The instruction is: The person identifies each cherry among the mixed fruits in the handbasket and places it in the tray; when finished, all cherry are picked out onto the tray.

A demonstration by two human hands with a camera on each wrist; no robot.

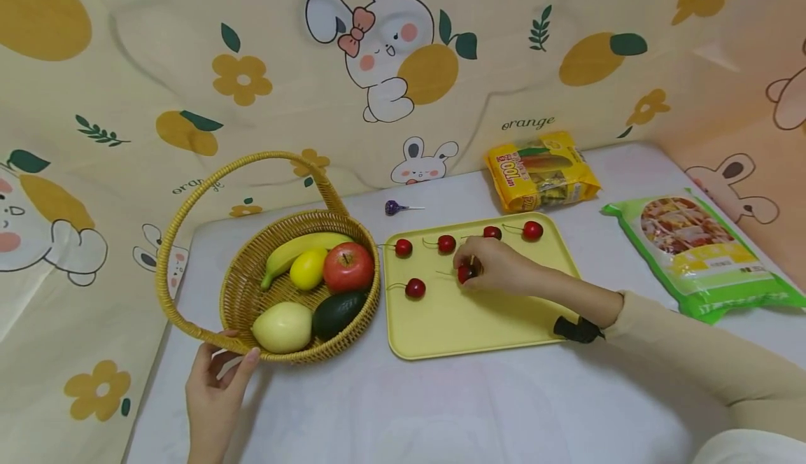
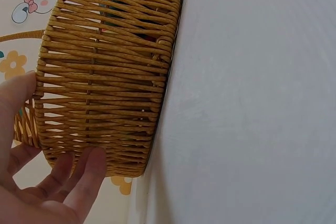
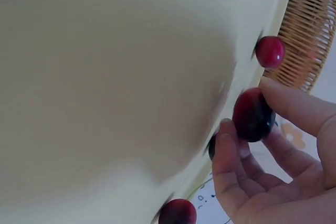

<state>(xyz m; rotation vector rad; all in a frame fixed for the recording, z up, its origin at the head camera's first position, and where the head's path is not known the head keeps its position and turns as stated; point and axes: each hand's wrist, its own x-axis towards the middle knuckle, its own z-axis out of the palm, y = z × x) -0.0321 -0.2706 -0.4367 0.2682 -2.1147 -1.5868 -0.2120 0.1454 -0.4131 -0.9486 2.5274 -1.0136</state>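
Observation:
A yellow wicker basket with a tall handle holds a banana, a lemon, an apple, a pale green-yellow fruit and a dark avocado-like fruit. My left hand grips its rim near the handle's base, and the left wrist view has the fingers against the woven side. Over the yellow tray, my right hand pinches a dark red cherry between thumb and fingers. Several other cherries lie on the tray, among them one at left and one at far right.
Behind the tray lies a purple-wrapped lollipop. A yellow snack packet stands at the back, and a green-and-white food bag lies to the right. Patterned cloth rises behind the white table.

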